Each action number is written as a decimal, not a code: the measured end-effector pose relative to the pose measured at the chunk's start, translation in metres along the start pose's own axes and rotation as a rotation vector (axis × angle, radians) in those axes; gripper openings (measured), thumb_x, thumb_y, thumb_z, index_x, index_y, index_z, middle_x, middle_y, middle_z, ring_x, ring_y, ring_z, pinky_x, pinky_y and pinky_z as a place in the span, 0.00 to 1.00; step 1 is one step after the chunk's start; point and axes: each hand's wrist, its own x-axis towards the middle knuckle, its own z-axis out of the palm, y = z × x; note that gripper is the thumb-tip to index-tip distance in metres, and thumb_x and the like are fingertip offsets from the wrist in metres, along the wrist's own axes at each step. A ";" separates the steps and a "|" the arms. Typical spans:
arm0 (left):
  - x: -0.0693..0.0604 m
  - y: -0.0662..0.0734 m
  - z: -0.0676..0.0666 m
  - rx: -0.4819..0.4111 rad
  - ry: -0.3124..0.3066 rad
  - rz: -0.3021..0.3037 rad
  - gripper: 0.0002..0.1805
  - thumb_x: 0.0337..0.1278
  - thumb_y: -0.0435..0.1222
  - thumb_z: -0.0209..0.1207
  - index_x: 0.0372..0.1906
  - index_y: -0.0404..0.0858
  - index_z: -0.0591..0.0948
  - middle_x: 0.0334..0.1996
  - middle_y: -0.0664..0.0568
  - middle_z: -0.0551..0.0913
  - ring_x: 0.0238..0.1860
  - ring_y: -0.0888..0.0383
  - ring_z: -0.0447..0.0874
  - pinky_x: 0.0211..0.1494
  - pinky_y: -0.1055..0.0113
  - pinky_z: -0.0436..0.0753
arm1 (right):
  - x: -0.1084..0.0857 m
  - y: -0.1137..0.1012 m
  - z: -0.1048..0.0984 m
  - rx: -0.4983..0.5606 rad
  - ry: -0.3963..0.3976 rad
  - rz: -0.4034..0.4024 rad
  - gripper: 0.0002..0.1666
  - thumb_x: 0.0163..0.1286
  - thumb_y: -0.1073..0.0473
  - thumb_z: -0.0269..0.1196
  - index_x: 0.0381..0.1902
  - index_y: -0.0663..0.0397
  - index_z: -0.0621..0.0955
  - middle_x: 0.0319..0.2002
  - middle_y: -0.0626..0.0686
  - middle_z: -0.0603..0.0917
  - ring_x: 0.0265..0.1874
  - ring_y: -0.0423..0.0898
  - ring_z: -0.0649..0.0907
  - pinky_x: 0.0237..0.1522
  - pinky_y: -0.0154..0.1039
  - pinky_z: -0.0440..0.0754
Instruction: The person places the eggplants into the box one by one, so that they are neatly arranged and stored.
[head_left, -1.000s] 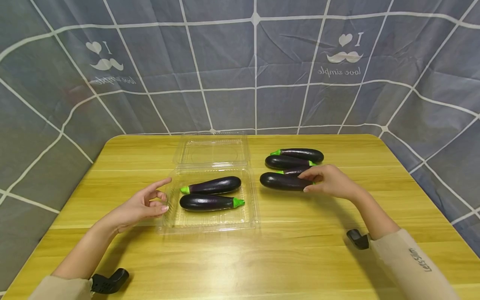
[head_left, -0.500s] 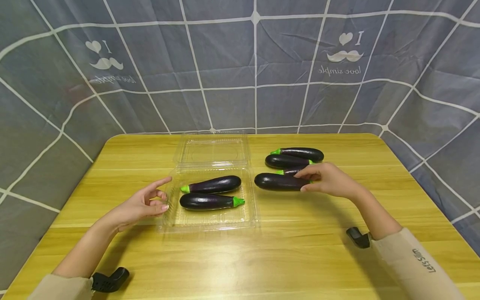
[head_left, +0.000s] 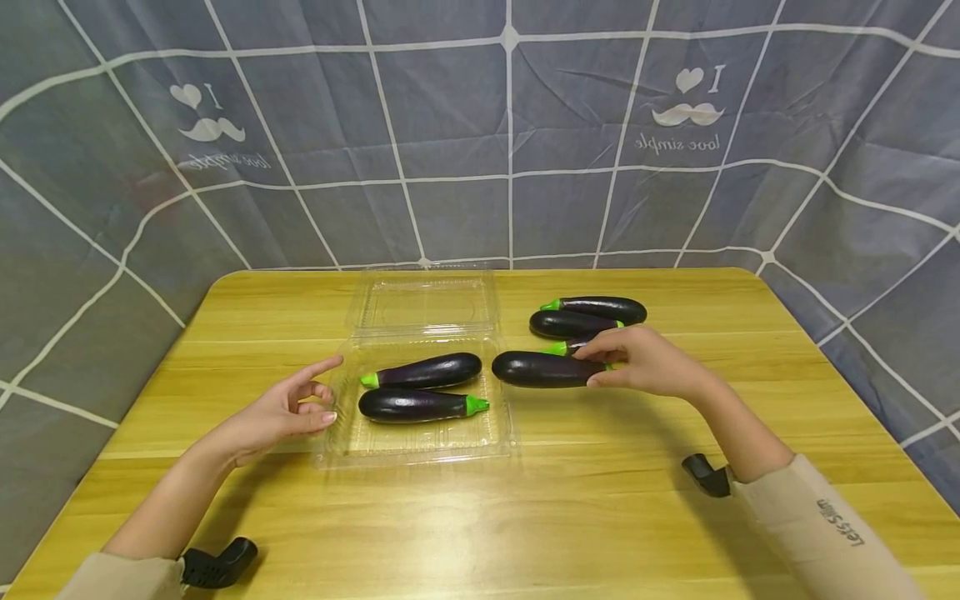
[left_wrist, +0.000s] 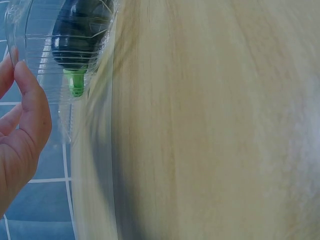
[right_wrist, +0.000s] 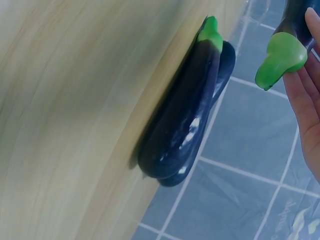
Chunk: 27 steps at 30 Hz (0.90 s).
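Note:
My right hand (head_left: 637, 358) grips an eggplant (head_left: 543, 369) near its green stem end (right_wrist: 282, 57). This eggplant hangs just above the table, its round tip close to the right rim of a clear plastic clamshell box (head_left: 506, 433). Inside the box lie two more eggplants (head_left: 431, 372), side by side with stems pointing opposite ways. At the box's left rim is my left hand (head_left: 281, 412), index finger extended, thumb at the wall; whether it pinches the plastic is unclear. Beyond my right hand lie further eggplants (head_left: 573, 323), one partly hidden by the fingers.
The box's lid (head_left: 423, 302) lies open behind its base. The wooden table (head_left: 450, 525) ends at a grey checked cloth (head_left: 450, 108) hung behind it and along both sides. Black wrist devices (head_left: 221, 563) sit at both sleeves.
My right hand has lifted its eggplant off the table and moved it left, towards the box. More of the eggplant stem behind it shows. My left hand has kept its place.

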 end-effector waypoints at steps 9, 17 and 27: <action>0.000 0.000 0.000 0.003 -0.003 0.003 0.42 0.59 0.27 0.56 0.72 0.33 0.45 0.39 0.47 0.65 0.35 0.63 0.72 0.37 0.71 0.78 | 0.010 -0.009 0.006 -0.012 -0.019 -0.026 0.19 0.52 0.63 0.72 0.43 0.57 0.84 0.41 0.51 0.83 0.37 0.45 0.82 0.39 0.37 0.81; 0.000 0.001 0.000 -0.001 -0.004 0.001 0.43 0.59 0.26 0.56 0.72 0.33 0.44 0.39 0.47 0.65 0.34 0.63 0.72 0.37 0.70 0.78 | 0.017 -0.018 0.011 -0.040 -0.037 -0.080 0.19 0.52 0.63 0.72 0.44 0.57 0.84 0.42 0.51 0.83 0.36 0.43 0.82 0.38 0.37 0.81; 0.000 0.000 -0.001 -0.001 -0.002 -0.013 0.43 0.59 0.27 0.57 0.72 0.33 0.44 0.39 0.47 0.64 0.34 0.63 0.71 0.37 0.70 0.78 | 0.026 -0.028 0.017 -0.054 -0.051 -0.129 0.19 0.52 0.63 0.71 0.44 0.57 0.84 0.41 0.51 0.84 0.36 0.42 0.82 0.39 0.37 0.80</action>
